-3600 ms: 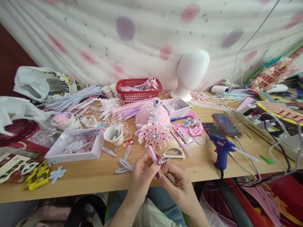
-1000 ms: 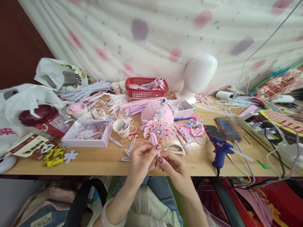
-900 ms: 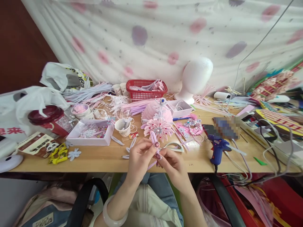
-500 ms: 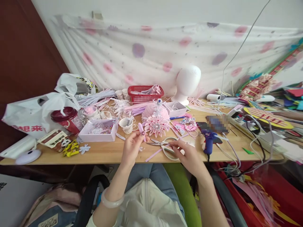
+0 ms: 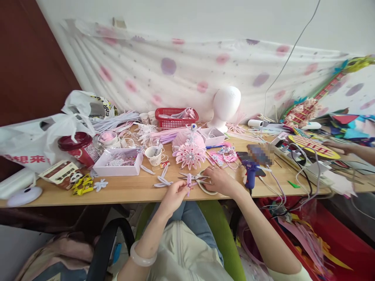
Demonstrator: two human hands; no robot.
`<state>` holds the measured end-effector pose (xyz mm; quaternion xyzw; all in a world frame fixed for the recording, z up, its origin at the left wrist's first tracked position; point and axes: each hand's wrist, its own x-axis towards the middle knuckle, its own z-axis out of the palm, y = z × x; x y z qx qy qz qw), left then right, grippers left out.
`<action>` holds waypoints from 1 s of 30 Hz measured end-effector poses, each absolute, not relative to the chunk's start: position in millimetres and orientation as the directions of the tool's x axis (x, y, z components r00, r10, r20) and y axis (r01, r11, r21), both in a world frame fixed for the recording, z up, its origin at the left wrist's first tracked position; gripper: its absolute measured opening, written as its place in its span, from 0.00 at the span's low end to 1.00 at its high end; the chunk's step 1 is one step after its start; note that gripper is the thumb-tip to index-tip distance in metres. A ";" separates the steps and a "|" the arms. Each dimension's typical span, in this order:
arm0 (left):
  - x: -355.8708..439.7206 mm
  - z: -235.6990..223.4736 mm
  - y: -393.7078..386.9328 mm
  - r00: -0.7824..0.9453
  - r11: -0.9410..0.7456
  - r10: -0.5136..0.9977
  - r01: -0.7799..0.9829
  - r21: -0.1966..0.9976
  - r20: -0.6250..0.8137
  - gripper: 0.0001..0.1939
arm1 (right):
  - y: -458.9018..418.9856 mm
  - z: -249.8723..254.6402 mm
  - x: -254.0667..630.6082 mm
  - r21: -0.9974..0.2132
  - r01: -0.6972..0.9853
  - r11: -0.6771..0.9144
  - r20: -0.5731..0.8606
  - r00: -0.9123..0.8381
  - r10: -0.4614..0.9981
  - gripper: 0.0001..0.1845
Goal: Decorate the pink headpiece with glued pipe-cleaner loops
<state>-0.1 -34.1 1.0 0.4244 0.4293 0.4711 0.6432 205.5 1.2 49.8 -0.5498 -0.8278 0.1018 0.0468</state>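
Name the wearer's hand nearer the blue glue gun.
Right. The right hand is left of the blue glue gun, by the handles of the scissors; the left hand is farther left, pinching a lilac pipe-cleaner loop.

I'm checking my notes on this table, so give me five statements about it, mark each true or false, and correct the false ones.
1. The left hand pinches a small purple loop. True.
2. The right hand is at the handle end of the scissors. True.
3. The scissors' blades point to the right of the picture. False: they point to the left.
4. The red basket stands to the left of the white foam head. True.
5. The white foam head wears a hat. False: the white foam head is bare.
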 end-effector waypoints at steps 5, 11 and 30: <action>-3.0 10.9 -34.2 0.089 0.146 0.988 -0.341 0.928 -0.123 0.18 | -3.2 58.0 218.3 -0.291 0.888 0.356 -0.031 -0.381 0.924 0.12; -12.8 27.9 -29.2 0.001 0.120 0.991 -0.474 0.872 -0.136 0.19 | -21.6 76.2 250.3 -0.633 0.696 0.341 0.110 -0.355 0.928 0.16; -11.0 48.8 -35.9 0.107 0.062 0.994 -0.355 0.933 -0.026 0.17 | -47.4 18.8 155.1 -0.978 -0.066 0.199 0.190 0.125 0.974 0.22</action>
